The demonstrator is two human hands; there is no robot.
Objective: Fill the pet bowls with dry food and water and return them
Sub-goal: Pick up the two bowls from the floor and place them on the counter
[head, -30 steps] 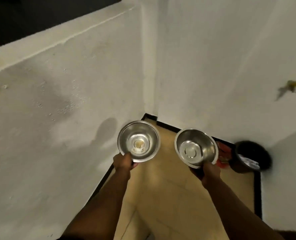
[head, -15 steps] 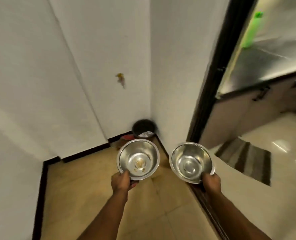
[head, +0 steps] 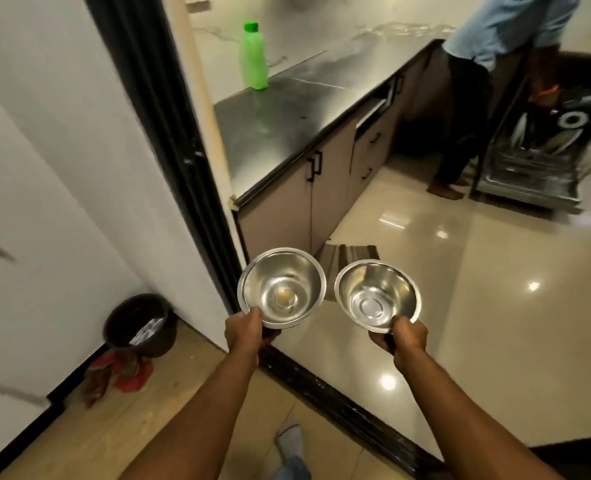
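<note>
Left hand (head: 244, 330) grip closed on the near rim of a round shiny steel bowl (head: 281, 287), thumb on the rim; a small tan residue sits at the bowl bottom. Right hand (head: 405, 337) grip closed on the near rim of a second round steel bowl (head: 377, 294), which is empty. Bowls side by side, close, not touching, held above a dark doorway threshold (head: 339, 398). Far beyond both grips, a green plastic bottle (head: 254, 57) stands upright on the dark table (head: 287, 123). Left of the left grip, a black bucket (head: 140, 325) on the floor.

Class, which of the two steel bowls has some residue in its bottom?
The steel bowl in the left hand, bowl at: a brownish patch sits at its centre; the right-hand bowl looks clean.
</note>
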